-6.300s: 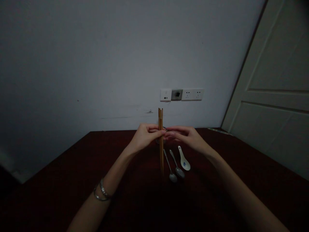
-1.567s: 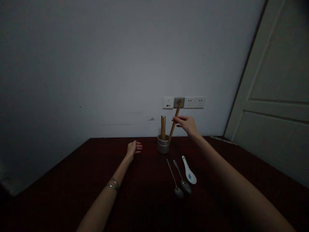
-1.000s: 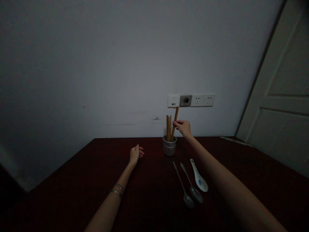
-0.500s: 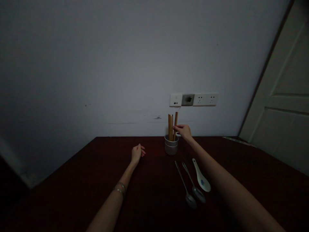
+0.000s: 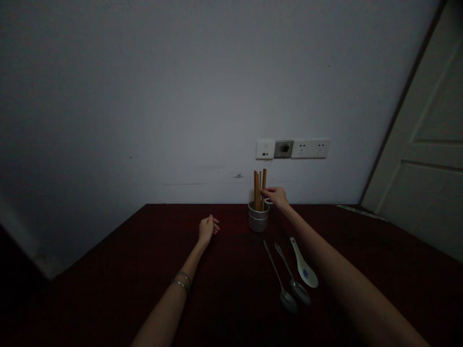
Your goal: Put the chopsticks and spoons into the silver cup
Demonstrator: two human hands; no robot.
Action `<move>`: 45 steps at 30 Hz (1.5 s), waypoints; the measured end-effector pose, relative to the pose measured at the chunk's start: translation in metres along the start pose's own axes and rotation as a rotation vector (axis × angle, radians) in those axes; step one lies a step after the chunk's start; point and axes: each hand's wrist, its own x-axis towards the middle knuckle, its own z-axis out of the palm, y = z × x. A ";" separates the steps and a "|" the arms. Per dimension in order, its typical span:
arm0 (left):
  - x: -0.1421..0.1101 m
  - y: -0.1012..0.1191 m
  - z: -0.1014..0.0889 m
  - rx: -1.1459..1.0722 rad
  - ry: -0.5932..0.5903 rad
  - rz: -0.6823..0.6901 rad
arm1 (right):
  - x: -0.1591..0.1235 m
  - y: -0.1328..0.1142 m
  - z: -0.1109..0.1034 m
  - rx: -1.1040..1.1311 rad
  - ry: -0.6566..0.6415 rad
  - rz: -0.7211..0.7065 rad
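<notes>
My right hand (image 5: 275, 195) pinches the upper part of wooden chopsticks (image 5: 264, 178), whose lower ends are inside a grey metal cup (image 5: 258, 222). Whether the pinch holds one or two sticks is hard to make out. Several other chopsticks (image 5: 256, 190) stand upright in the same cup, just left of the pinched ones. To the left of the cup, my left hand (image 5: 206, 228) rests on the dark red table with its fingers loosely bent and slightly apart, holding nothing.
Nearer me lie a long-handled metal spoon (image 5: 285, 295), a second metal spoon (image 5: 297, 288) and a white soup spoon (image 5: 306, 273) with a blue mark. The table (image 5: 144, 270) meets a wall with sockets (image 5: 310, 149). A pale door (image 5: 427, 144) is at the right.
The whole view has shifted slightly, with everything a little further right. My hands and the chopsticks keep nearly the same positions relative to the cup.
</notes>
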 end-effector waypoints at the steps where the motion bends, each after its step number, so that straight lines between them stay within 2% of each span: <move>1: 0.000 0.000 0.000 0.002 0.000 -0.004 | 0.000 0.000 0.000 -0.001 -0.001 0.004; 19: 0.003 -0.004 0.000 0.044 -0.012 -0.009 | 0.008 0.020 0.002 -0.042 -0.022 -0.057; 45: 0.000 0.001 0.002 0.051 -0.007 -0.010 | 0.000 0.017 0.003 -0.085 -0.026 -0.017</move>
